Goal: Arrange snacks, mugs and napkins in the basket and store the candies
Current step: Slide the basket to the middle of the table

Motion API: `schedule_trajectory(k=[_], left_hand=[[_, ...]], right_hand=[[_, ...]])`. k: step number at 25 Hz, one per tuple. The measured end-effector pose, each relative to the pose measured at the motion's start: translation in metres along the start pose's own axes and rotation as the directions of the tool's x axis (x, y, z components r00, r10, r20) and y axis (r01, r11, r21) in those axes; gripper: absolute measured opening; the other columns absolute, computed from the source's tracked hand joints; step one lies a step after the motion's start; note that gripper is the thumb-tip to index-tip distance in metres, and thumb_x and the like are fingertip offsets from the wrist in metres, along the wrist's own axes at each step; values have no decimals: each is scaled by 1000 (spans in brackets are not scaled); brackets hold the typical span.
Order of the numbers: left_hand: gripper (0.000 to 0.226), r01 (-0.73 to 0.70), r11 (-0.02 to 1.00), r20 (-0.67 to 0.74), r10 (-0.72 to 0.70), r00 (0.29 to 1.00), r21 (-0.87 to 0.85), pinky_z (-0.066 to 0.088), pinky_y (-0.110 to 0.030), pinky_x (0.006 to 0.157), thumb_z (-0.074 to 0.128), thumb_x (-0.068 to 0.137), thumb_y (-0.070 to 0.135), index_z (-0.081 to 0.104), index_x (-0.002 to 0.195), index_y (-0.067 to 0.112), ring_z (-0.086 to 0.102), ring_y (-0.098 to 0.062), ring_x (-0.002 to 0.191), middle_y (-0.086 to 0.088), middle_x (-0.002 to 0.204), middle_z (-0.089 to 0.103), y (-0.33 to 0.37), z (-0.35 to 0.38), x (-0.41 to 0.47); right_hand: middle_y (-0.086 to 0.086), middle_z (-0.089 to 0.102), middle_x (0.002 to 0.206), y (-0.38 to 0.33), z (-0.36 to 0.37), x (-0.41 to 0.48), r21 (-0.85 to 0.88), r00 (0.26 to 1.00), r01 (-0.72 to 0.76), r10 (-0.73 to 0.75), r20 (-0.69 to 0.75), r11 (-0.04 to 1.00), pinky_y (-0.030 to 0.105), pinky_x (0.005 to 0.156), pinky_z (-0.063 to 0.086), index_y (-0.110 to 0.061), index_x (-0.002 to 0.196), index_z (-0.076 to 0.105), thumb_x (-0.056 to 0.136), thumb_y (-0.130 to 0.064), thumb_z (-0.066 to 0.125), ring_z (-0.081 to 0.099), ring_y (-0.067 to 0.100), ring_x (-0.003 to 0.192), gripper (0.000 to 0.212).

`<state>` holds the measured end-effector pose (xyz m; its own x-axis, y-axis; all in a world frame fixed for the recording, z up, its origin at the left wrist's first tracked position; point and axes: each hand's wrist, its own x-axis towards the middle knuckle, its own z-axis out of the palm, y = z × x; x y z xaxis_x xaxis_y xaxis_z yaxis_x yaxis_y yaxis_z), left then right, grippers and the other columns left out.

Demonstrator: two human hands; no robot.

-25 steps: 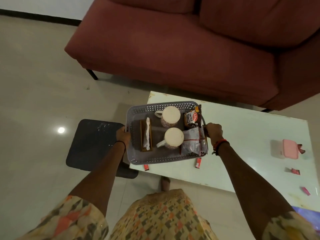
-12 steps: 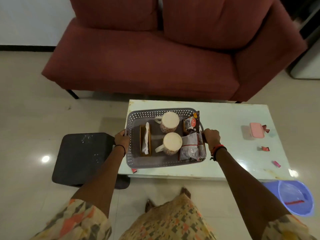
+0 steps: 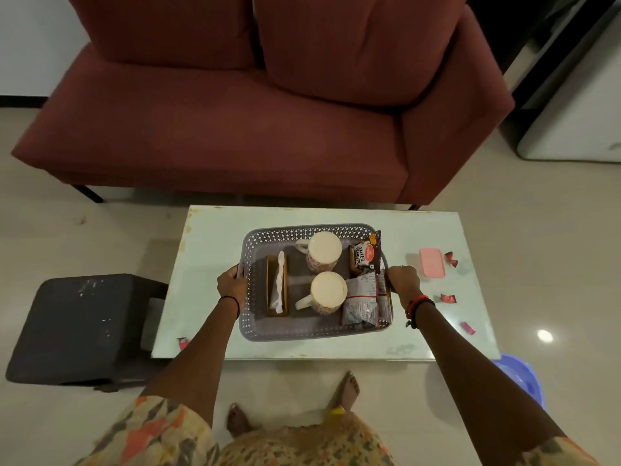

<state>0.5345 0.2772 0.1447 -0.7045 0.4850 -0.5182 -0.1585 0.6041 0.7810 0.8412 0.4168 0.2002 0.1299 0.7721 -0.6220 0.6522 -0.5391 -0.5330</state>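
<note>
Basket: grey perforated plastic basket [image 3: 312, 331] sat on the pale glossy counter [image 3: 208, 257], about mid-counter, in front of the maroon sofa [image 3: 235, 129].
Left hand: left hand [image 3: 232, 284] was closed over the basket's left rim.
Right hand: right hand [image 3: 401, 280] was closed over the basket's right rim; red and black bands sat at that wrist.
Mugs: two white patterned mugs [image 3: 327, 292] stood upright in the basket's middle, one behind the other.
Napkins: brown napkin holder with white napkins [image 3: 278, 285] lay in the basket's left part.
Snacks: dark salted-peanuts packet [image 3: 363, 257] leaned in the far right corner; silvery snack packets [image 3: 364, 302] filled the near right side.
Candies: small red-wrapped candies [image 3: 448, 298] lay loose on the counter to the right of the basket, apart from each other; one more [image 3: 183, 343] lay at the near left edge.
Candy box: pink rounded-rectangle box [image 3: 432, 262] lay just beyond the right hand, lid apparently on.
Progress (judged): basket arrangement looked complete.
Remaining (judged): candies were not yet stored; gathering them into the pink box looked like the outstanding part.
</note>
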Motion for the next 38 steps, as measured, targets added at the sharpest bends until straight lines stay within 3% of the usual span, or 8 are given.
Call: schedule_trajectory(k=[3, 6, 9, 18, 23, 28, 35, 38], left_hand=[[20, 9, 1000, 15, -9, 1000, -25, 36, -28, 72, 56, 92, 18, 68, 96, 3, 42, -19, 71, -9, 74, 55, 1, 48, -8], [25, 9, 1000, 24, -9, 1000, -14, 33, -28, 71, 55, 93, 26, 66, 86, 5, 35, -16, 58, -4, 58, 47, 4, 84, -5], [26, 9, 1000, 20, -10, 1000, 13, 32, -29, 68, 55, 92, 27, 62, 78, 6, 34, -17, 60, -3, 55, 45, 3, 114, 8], [14, 17, 999, 83, -20, 996, 36, 45, -30, 77, 55, 93, 18, 68, 96, 14, 48, -15, 73, -6, 81, 62, -27, 174, 80], [20, 52, 999, 75, -52, 996, 10, 51, -35, 90, 59, 90, 14, 66, 109, 12, 57, -20, 85, -5, 90, 67, -49, 189, 115], [40, 99, 995, 84, -97, 992, -21, 49, -41, 99, 54, 89, -3, 56, 127, 9, 60, -26, 111, -10, 124, 63, -57, 198, 141], [28, 83, 996, 86, -80, 993, -38, 48, -38, 91, 54, 92, 7, 61, 119, 9, 56, -21, 91, -2, 90, 64, -65, 207, 171], [32, 67, 998, 107, -68, 992, 15, 50, -41, 94, 54, 91, 3, 58, 123, 7, 59, -23, 96, -10, 104, 65, -65, 207, 177]], right_hand=[[3, 64, 94, 16, -35, 23, 211, 997, -81, 76, 34, 974, 11, 58, 46, -3, 104, 63, 92, -11, 49, 55, 8, 72, 21], [-2, 48, 66, 27, -52, 53, 12, 1000, -29, 29, -9, 1000, 18, 49, 34, -16, 63, 50, 90, -9, 49, 44, 13, 59, 28], [2, 51, 58, 37, -52, 79, 28, 997, -30, 32, -73, 999, 20, 46, 33, -12, 52, 50, 85, 3, 47, 45, 15, 55, 36], [10, 58, 75, 66, -8, 174, 43, 993, -49, 53, -103, 998, 25, 61, 36, -2, 78, 69, 84, 6, 47, 50, 20, 74, 23], [1, 47, 56, 70, 20, 213, 14, 996, -47, 48, -80, 999, 18, 47, 28, -15, 51, 47, 82, 8, 46, 41, 17, 61, 38], [12, 62, 78, 68, 37, 244, 10, 995, -16, 17, -100, 1000, 23, 56, 40, 5, 84, 69, 85, 4, 48, 53, 22, 72, 21], [20, 72, 96, 65, 51, 267, -14, 993, 2, -3, -119, 1000, 26, 70, 42, 3, 98, 71, 88, -3, 52, 56, 22, 77, 22], [22, 71, 97, 66, 54, 269, -9, 991, -6, 5, -133, 1000, 26, 70, 42, 4, 96, 71, 86, 1, 50, 56, 23, 77, 24]])
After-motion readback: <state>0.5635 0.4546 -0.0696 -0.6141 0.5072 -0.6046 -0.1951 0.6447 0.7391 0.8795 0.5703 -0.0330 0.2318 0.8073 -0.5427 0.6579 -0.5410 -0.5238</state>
